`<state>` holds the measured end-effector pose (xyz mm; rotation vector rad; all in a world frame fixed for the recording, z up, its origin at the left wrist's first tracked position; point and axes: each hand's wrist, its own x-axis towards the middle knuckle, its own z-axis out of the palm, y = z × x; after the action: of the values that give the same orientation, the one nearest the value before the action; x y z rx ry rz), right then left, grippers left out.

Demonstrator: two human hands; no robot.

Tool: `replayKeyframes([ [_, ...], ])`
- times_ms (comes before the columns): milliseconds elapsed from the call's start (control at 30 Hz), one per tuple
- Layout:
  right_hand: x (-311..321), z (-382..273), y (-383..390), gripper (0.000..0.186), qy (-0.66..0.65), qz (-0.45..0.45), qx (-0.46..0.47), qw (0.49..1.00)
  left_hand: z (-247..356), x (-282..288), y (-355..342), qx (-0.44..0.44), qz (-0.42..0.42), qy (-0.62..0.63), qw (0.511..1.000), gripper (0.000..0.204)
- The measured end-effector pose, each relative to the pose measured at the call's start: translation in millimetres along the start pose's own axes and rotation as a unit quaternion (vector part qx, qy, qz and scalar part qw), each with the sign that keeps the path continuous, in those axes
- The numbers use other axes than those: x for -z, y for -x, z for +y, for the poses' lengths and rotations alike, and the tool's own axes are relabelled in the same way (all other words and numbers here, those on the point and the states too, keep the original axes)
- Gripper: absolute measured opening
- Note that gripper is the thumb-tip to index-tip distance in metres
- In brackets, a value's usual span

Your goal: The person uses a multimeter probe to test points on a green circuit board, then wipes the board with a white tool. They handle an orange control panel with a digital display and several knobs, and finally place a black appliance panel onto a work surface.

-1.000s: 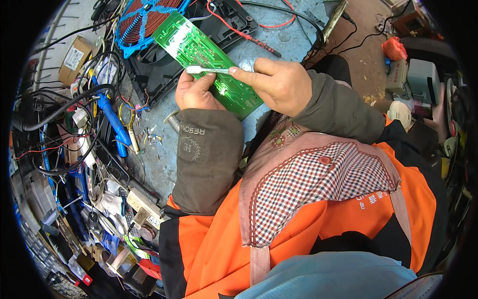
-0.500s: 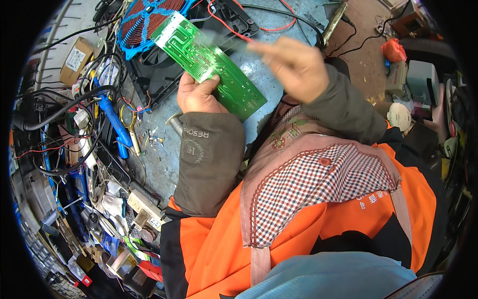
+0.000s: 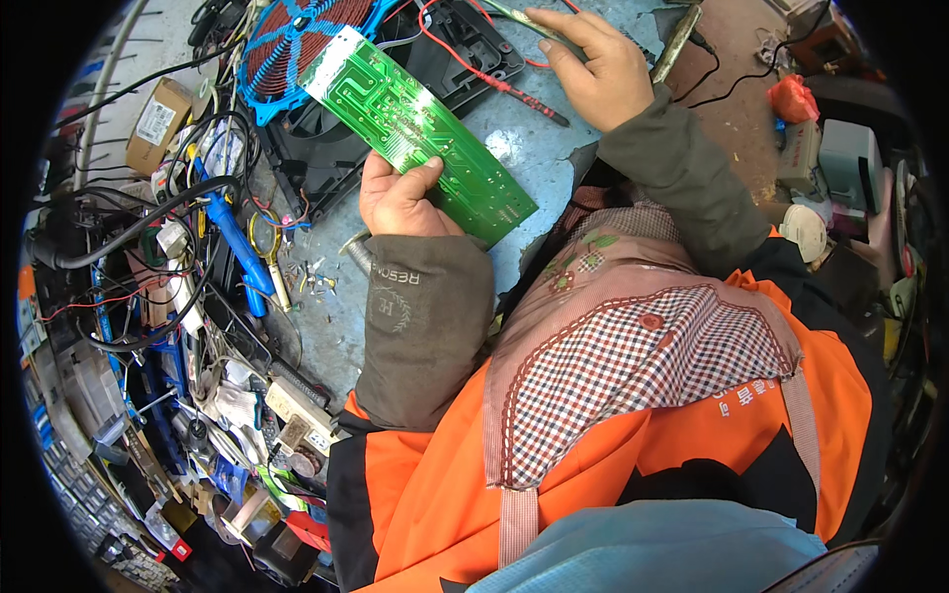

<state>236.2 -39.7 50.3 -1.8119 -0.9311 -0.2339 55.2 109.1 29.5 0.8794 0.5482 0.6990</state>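
Observation:
My left hand (image 3: pixel 400 198) grips a long green circuit board (image 3: pixel 470 183) by its left side, thumb over the soldered face. Up at the right, away from the board, my right hand (image 3: pixel 603 74) holds a slim pale tool (image 3: pixel 519 22), probably the small brush, near the back of the bench. Behind the board lie a round copper coil in a blue frame (image 3: pixel 277 59) and a black plastic housing (image 3: pixel 326 168). A red test probe (image 3: pixel 509 91) on its wire rests between board and right hand.
The blue bench (image 3: pixel 326 336) has tangled cables, a cardboard box (image 3: pixel 153 124), a blue tool (image 3: pixel 232 247) and many small parts along its left. At right are a brown surface (image 3: pixel 741 128), a red bag (image 3: pixel 791 99) and grey boxes (image 3: pixel 845 163).
My right hand has moved up and away from the board with the tool, which was lying across the board's face earlier. The board and my left hand have shifted slightly right.

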Motion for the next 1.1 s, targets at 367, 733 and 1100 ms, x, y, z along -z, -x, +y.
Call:
replayKeyframes([
  [367, 1.7, 2.8, 0.6, 0.030, 0.012, -0.016, 0.010, 1.000, 1.4, 3.0, -2.7, 0.015, -0.020, 0.004, 1.000, 0.049],
  [733, 2.5, 4.5, 0.5, 0.031, 0.028, -0.009, 0.045, 0.999, -1.5, 4.0, -5.0, -0.001, -0.007, -0.002, 1.000, 0.041],
  [1100, 2.2, 0.2, 0.9, 0.031, 0.026, -0.008, 0.030, 0.999, -3.8, 2.5, -6.5, -0.010, -0.009, 0.010, 1.000, 0.035],
])
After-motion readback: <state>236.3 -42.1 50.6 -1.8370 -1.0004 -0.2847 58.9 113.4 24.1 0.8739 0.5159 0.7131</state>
